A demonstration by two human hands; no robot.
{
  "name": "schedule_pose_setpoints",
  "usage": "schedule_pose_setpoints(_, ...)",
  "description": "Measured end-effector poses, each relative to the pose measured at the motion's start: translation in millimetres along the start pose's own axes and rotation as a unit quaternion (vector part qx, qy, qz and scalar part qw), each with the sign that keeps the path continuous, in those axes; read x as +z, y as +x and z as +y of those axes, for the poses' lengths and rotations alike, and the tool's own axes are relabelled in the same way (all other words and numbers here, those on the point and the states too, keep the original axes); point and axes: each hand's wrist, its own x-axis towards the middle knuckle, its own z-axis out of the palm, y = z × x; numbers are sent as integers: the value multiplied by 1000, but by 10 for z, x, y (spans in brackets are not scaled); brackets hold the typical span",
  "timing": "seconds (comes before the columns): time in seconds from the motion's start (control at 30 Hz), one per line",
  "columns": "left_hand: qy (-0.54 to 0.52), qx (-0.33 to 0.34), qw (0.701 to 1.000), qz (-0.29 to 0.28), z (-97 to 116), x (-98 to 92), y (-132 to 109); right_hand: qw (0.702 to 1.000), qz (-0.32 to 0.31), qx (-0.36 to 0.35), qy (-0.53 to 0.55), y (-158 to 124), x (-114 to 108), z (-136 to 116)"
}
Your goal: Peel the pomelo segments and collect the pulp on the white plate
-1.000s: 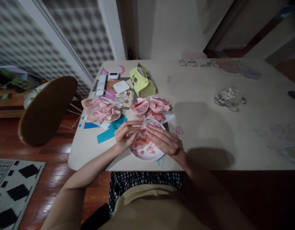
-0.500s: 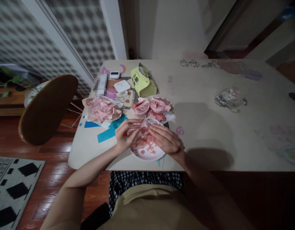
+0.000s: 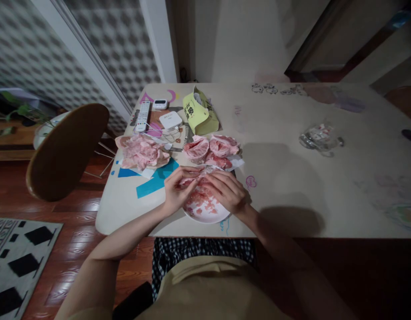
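Observation:
Both hands are closed on a pomelo segment above the far half of a white plate. My left hand grips its left side, thumb toward the middle. From the right, my right hand curls its fingers over it, hiding much of the piece. Loose pink pulp lies on the plate below. Just behind the plate sit large pomelo chunks with red flesh and pale membrane. A heap of pink peel lies to the left.
A yellow-green bag with dark lettering stands behind the chunks. A remote control, a small white box and a white timer-like device lie back left. A clear plastic item rests on the right. A wooden chair stands left.
My left hand has shifted slightly right, and my right hand slightly left, so they are closer together at the pomelo segment. The things around them stay put.

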Motion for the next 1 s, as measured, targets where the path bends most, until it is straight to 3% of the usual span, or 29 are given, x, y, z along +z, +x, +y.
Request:
schedule_pose_setpoints(0.2, -7, -5, 1000, -24, 4, 9, -45, 1000, 5, 17, -10, -13, -6, -20)
schedule_pose_setpoints(0.63, 13, 32, 999, -35, 28, -6, -68, 998, -18, -54, -32, -243, 16, 120)
schedule_pose_setpoints(0.8, 12, 19, 999, -30, 10, -14, -53, 998, -36, -19, -56, -206, -12, 116)
schedule_pose_setpoints(1.0, 17, 49, 997, -49, 22, -35, -30, 998, -29, -22, -59, -115, 14, 70)
